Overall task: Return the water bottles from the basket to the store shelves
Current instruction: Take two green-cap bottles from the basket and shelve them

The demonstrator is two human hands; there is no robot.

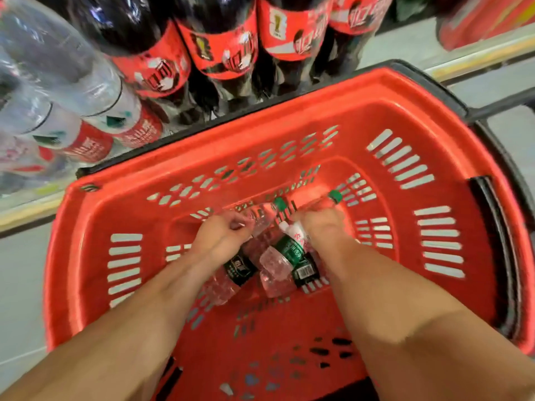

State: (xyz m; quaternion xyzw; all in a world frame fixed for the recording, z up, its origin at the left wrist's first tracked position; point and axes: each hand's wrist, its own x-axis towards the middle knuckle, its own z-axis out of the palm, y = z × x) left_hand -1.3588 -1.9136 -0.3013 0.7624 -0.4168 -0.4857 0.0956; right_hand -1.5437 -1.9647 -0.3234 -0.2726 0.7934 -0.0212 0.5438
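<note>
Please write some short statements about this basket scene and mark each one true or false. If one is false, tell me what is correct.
1. The shopping basket is red. True.
2. The water bottles in it stand upright. False: they lie on their sides on the basket floor.
3. The left hand and the right hand both reach into the basket and grip bottles. True.
4. The bottle caps that show are blue. False: they are green.
5. Dark cola bottles with red labels stand on the shelf beyond the basket. True.
</note>
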